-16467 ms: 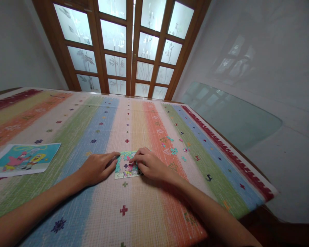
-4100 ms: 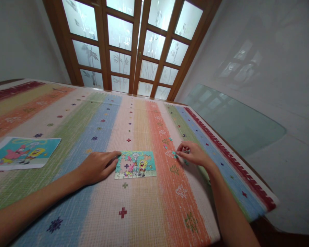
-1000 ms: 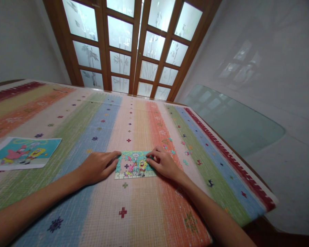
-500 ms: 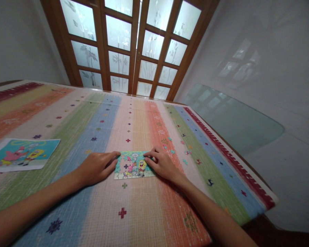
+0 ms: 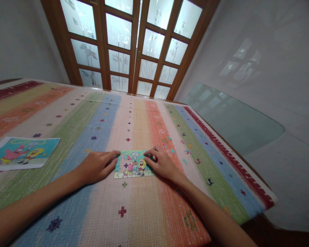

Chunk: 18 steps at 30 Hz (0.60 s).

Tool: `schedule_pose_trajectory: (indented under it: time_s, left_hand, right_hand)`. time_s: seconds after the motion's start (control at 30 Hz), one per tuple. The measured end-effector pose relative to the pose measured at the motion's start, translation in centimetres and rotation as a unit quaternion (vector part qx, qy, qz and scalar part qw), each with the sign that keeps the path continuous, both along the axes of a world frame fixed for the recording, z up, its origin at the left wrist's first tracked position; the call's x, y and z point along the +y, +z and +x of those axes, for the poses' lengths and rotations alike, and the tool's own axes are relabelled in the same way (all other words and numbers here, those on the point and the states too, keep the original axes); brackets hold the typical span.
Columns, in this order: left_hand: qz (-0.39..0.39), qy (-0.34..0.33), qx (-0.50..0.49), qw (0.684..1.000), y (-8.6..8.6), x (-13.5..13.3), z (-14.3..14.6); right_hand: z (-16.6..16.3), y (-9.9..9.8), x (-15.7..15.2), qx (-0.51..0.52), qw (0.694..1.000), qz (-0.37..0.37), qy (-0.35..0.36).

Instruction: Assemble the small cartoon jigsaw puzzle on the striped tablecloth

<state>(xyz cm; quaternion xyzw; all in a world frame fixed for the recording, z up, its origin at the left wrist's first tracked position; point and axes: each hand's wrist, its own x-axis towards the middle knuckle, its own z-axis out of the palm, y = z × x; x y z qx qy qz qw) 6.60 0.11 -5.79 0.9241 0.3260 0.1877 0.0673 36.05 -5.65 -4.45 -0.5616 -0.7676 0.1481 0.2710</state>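
A partly assembled jigsaw puzzle [image 5: 135,164] lies flat on the striped tablecloth, with cartoon figures on a teal ground. Cloth shows through a gap in its left half. My left hand [image 5: 99,167] rests at the puzzle's left edge, index finger at the upper corner and thumb lower down, the two apart. Over the upper right part of the puzzle is my right hand [image 5: 161,164]. Its thumb and index finger come close together there, and whatever lies between them is hidden.
Several loose puzzle pieces [image 5: 172,151] are scattered right of my right hand. A printed cartoon picture [image 5: 23,153] lies on the left of the tablecloth [image 5: 105,212]. Wooden doors with frosted panes [image 5: 119,34] stand behind the table, and a pale wall is at the right.
Both hands keep almost the same place on the puzzle. The whole view has shifted very slightly; nothing else has visibly moved.
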Motion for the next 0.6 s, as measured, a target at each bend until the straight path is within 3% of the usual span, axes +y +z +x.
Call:
schedule_pose_trajectory:
  time_s: [0.6]
  left_hand:
    - [0.004,-0.003,-0.003,1.000,-0.14,0.00,-0.10]
  right_hand:
    - [-0.34,-0.25,-0.33,-0.024,0.999,0.048,0.001]
